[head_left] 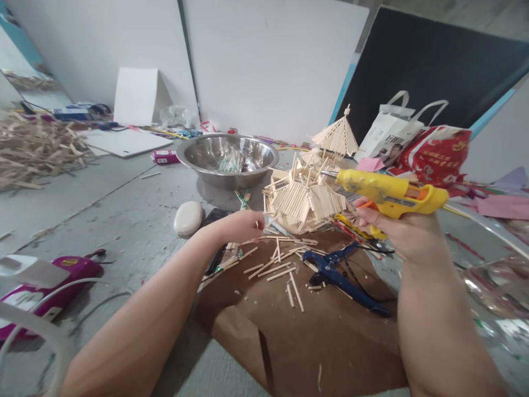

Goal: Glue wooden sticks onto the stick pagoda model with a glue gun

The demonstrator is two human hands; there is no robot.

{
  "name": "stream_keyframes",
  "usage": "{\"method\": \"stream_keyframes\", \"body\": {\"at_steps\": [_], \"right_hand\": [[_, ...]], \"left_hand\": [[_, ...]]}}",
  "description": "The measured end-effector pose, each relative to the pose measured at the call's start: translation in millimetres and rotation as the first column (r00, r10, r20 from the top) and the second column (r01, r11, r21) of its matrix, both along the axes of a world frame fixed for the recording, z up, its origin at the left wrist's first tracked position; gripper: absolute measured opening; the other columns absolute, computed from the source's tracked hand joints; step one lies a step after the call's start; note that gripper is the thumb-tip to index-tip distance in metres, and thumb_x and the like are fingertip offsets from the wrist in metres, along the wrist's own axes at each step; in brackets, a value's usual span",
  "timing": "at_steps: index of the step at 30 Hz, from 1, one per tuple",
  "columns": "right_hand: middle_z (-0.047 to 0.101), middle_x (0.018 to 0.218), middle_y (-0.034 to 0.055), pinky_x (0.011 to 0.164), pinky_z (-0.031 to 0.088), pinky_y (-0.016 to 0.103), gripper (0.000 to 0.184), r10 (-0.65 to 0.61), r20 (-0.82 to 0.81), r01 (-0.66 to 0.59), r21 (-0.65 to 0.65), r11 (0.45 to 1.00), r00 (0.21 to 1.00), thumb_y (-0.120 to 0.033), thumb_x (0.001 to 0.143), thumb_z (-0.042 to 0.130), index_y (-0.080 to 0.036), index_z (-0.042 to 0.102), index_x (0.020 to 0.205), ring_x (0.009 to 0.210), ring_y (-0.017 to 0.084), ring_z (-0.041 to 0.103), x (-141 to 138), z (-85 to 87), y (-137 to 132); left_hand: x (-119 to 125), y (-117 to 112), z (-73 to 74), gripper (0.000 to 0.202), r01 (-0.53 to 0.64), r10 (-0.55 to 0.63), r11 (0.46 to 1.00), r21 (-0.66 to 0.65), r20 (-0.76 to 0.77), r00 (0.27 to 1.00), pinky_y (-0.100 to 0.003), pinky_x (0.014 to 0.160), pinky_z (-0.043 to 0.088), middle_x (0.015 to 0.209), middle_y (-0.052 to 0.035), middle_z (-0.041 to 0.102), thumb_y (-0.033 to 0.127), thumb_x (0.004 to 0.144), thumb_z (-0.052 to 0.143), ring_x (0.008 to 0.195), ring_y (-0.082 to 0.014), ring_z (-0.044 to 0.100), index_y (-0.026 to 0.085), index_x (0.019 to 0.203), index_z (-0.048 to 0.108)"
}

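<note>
My right hand is wrapped round the handle of a yellow hot glue gun. Its metal nozzle points left, at the upper part of a small pavilion model built of thin wooden sticks. At the left side of the model is my left hand, fingers curled in; what they hold, if anything, is hidden. A separate pointed stick roof shows behind the model. Loose cut sticks and a blue hand cutter lie in front on brown paper.
A steel basin holding plastic packets stands behind my left hand. Beside that arm are a white rounded case and a magenta power strip. A white bag and a red bag sit back right. A stick pile lies far left.
</note>
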State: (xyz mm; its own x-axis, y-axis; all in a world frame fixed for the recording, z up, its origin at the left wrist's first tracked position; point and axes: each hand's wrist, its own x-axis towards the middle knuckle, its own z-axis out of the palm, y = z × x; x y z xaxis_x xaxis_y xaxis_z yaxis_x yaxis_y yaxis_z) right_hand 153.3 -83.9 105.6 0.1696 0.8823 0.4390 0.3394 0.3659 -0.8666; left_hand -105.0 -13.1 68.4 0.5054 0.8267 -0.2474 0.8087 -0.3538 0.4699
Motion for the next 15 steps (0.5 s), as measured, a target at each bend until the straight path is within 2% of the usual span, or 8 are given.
{"method": "stream_keyframes", "body": {"at_steps": [2,4,5,7,10,12,15], "right_hand": [[0.058,0.059,-0.0022,0.051,0.048,0.03,0.017,0.012,0.009,-0.012,-0.002,1.0,1.0,-0.027,0.06,0.067,-0.02,0.057,0.072,0.048,0.011,0.052,-0.2,0.2,0.5],[0.058,0.058,-0.0024,0.051,0.048,0.03,0.017,0.016,0.014,-0.016,0.006,1.0,1.0,-0.026,0.059,0.067,-0.02,0.057,0.072,0.048,0.011,0.052,-0.2,0.3,0.9],[0.057,0.058,-0.0025,0.051,0.048,0.03,0.017,0.009,0.011,-0.009,0.014,1.0,1.0,-0.026,0.059,0.067,-0.02,0.057,0.071,0.048,0.011,0.052,-0.3,0.5,0.9],[0.058,0.058,-0.0024,0.052,0.048,0.03,0.017,0.0,0.005,0.0,0.02,1.0,1.0,-0.024,0.058,0.067,-0.02,0.057,0.071,0.048,0.011,0.052,-0.4,0.9,0.7],[0.058,0.059,-0.002,0.053,0.048,0.03,0.017,0.003,0.013,-0.003,0.009,1.0,1.0,-0.024,0.058,0.067,-0.019,0.057,0.071,0.048,0.011,0.053,-0.4,1.7,-0.2],[0.058,0.059,-0.0021,0.052,0.048,0.029,0.016,0.008,0.018,-0.008,0.011,1.0,1.0,-0.025,0.059,0.067,-0.019,0.058,0.07,0.048,0.011,0.052,-0.2,2.0,-0.6],[0.058,0.058,-0.0026,0.052,0.048,0.029,0.014,0.003,0.02,-0.004,0.026,1.0,1.0,-0.025,0.058,0.067,-0.02,0.058,0.068,0.046,0.01,0.051,-0.4,1.8,-0.5]], "left_hand": [[1.4,-3.4,2.6,0.013,0.015,0.004,0.994,-0.112,0.16,0.987,-0.021,0.045,0.034,0.062,0.0004,0.061,0.021,0.064,0.044,0.043,-0.0105,0.048,0.019,0.073,0.054],[1.7,-4.5,2.8,0.014,0.034,-0.009,0.992,-0.123,0.199,0.98,-0.021,0.045,0.034,0.062,0.0011,0.061,0.02,0.064,0.044,0.043,-0.01,0.048,0.02,0.074,0.054],[1.5,-4.0,1.8,0.014,0.034,-0.021,0.996,-0.081,0.159,0.987,-0.021,0.047,0.035,0.063,0.0007,0.061,0.019,0.063,0.045,0.047,-0.0107,0.049,0.02,0.073,0.054],[0.9,-1.4,-1.4,0.014,0.02,-0.019,0.999,0.034,-0.02,1.0,-0.022,0.053,0.036,0.067,-0.0012,0.062,0.02,0.062,0.047,0.057,-0.0132,0.053,0.02,0.072,0.056],[0.7,2.5,-6.3,0.015,0.025,0.02,0.989,0.143,-0.303,0.953,-0.026,0.059,0.038,0.073,-0.0054,0.062,0.024,0.063,0.047,0.068,-0.0179,0.055,0.02,0.073,0.058],[2.0,2.5,-6.9,0.018,0.043,0.021,0.987,0.157,-0.385,0.923,-0.028,0.062,0.039,0.075,-0.007,0.062,0.026,0.065,0.045,0.071,-0.0197,0.055,0.02,0.075,0.059],[6.9,-2.7,-3.6,0.02,0.084,-0.001,0.978,0.192,-0.398,0.918,-0.03,0.064,0.04,0.079,-0.0075,0.063,0.023,0.067,0.042,0.074,-0.0206,0.056,0.02,0.076,0.059]]}}
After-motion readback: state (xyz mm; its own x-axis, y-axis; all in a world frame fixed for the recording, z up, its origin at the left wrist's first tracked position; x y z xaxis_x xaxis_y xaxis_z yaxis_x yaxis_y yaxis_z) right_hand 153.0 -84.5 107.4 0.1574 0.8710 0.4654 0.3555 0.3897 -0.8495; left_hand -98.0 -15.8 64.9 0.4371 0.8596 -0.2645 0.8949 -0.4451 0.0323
